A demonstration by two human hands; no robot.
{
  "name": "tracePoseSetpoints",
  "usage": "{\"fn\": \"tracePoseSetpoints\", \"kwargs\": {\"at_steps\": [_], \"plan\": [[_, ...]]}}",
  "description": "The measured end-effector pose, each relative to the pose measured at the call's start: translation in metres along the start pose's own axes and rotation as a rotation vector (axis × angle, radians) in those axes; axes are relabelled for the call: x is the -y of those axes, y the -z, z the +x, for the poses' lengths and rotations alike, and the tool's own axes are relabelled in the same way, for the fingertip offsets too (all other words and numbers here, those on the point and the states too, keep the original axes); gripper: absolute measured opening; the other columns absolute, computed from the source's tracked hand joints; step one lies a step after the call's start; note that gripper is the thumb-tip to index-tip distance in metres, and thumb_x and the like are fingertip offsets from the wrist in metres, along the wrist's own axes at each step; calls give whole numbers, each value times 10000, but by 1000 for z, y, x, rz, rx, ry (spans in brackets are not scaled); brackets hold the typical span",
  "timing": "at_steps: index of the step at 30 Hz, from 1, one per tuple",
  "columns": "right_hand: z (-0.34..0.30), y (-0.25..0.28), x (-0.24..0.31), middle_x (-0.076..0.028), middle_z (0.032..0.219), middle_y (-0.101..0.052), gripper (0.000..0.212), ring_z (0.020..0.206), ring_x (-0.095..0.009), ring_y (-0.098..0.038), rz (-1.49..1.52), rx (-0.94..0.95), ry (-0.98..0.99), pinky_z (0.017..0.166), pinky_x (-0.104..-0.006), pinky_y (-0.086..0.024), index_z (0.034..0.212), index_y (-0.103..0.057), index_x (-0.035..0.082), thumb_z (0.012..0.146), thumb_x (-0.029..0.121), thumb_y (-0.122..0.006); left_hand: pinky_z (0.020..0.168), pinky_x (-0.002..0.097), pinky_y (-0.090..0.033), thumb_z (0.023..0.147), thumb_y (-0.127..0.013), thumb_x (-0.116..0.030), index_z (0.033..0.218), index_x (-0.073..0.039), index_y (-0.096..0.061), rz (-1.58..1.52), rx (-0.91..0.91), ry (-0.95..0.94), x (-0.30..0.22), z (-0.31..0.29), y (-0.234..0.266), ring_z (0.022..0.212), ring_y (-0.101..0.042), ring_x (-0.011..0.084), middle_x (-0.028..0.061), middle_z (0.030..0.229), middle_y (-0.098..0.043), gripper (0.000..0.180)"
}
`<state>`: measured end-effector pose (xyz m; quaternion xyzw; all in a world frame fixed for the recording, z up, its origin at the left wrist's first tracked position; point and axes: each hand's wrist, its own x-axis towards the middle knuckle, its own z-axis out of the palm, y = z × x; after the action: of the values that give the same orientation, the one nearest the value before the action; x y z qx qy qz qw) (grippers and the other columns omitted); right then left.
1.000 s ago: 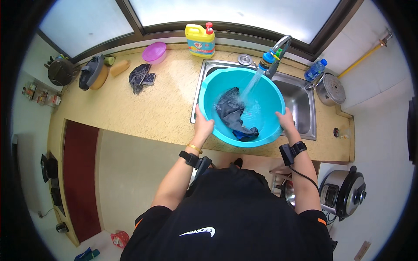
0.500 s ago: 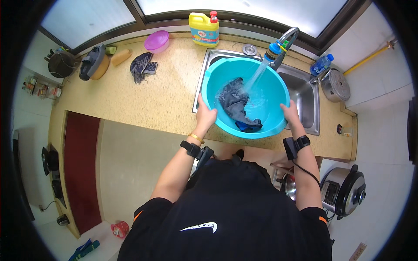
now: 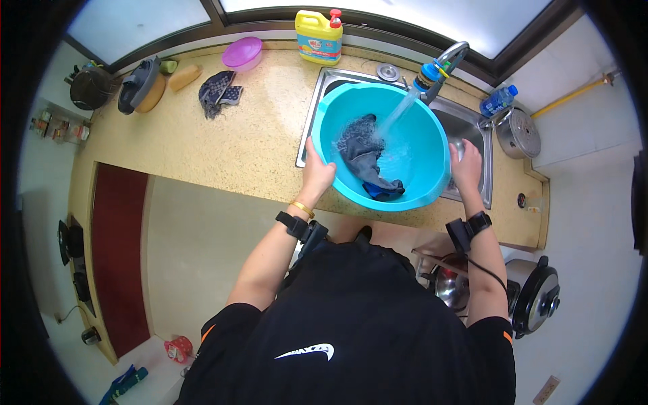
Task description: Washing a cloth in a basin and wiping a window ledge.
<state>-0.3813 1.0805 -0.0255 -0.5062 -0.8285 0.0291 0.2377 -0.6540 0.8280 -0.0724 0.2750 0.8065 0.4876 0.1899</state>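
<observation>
A turquoise plastic basin [image 3: 421,177] rests over the steel sink, partly filled with water. Soaking in it is a dark grey garment [image 3: 364,156] with a blue end, its exact kind unclear. From the faucet [image 3: 426,77] with its blue nozzle, water pours onto the cloth. My left hand [image 3: 318,173] grips the basin's left rim, thumb on the near side and fingers partly hidden outside. Beside the right rim, my right hand [image 3: 466,167] is over the right sink bowl [image 3: 476,129], thumb and fingers apart; a small whitish patch between them is unclear.
A dark patterned cloth [image 3: 217,93], a pink bowl [image 3: 242,54] and a yellow detergent jug [image 3: 318,38] stand left along the counter. At right are a blue bottle [image 3: 498,100] and a steel pot [image 3: 518,133]. Below sits an electric cooker [image 3: 538,297].
My right hand has come off the basin's right rim and shifted right, over the sink bowl. My left hand keeps its grip, and the water still runs.
</observation>
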Motion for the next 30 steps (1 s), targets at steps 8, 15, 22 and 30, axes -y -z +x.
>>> {"fn": "tracePoseSetpoints", "kwargs": {"at_steps": [8,15,22,30], "plan": [[-18,-3,93,-130,1199,-639,307,1183,-335,-531,280,1358,650,1030,-427,-387,1117,-693,102,961,267,-487,811,478,-499,756,-594,-67,1462,-26,-95,23,77,65,-18,-7,6,963,-612,458,298,1071,-619,866],[-15,-36,107,-200,996,-689,242,923,-350,-636,64,1308,433,817,-415,-482,968,-710,7,893,123,-511,788,490,-499,755,-597,-65,1460,-38,-83,10,40,51,-19,-12,9,922,-620,459,290,1031,-627,873],[73,26,107,-184,1428,-453,303,1308,-250,-434,755,845,102,1075,-330,-310,1117,-674,-8,985,195,-493,760,493,-500,751,-604,-66,1459,-38,-95,7,71,124,-19,-11,12,886,-622,464,295,986,-630,873],[75,8,89,-154,1364,-528,361,1265,-205,-498,862,805,-284,1013,-305,-394,1293,-567,4,994,195,-502,727,499,-504,749,-606,-79,1455,-23,-108,6,70,106,-24,-5,9,830,-636,451,288,939,-637,866]]}}
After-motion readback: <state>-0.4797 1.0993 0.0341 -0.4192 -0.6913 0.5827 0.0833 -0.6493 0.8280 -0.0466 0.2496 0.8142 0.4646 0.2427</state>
